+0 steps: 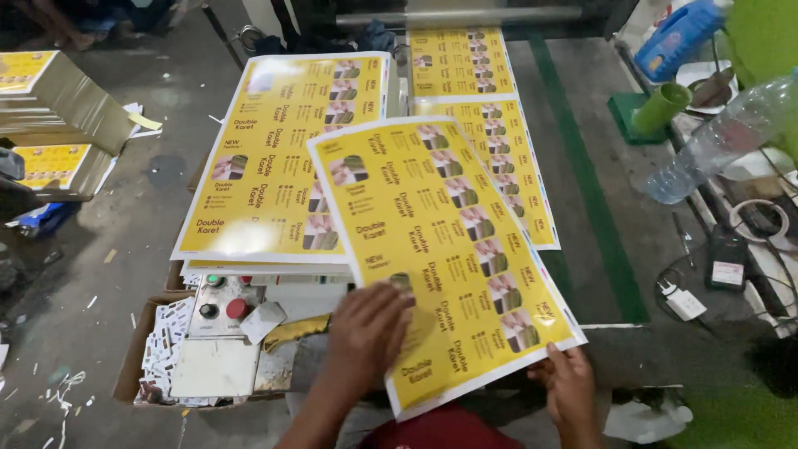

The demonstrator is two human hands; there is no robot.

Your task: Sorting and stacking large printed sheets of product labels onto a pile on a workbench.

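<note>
At six o'clock, closest to the camera, the left hand lies flat on a big yellow printed sheet, with its fingers spread wide on the near left edge. The right hand is at five o'clock and its fingers pinch the sheet's near right corner. The sheet is tilted and partly covers what lies under it. Just left of the left hand, at seven o'clock, is a grey control box with a red button and a green button, and beside it a cardboard box of small cards. Past the held sheet, at eleven o'clock, lies a stack of the same yellow sheets. At twelve o'clock more yellow sheets come along the grey machine table. At two o'clock lie a clear plastic bottle and a green cup. Far off at ten o'clock, wrapped bundles sit on the floor.
</note>
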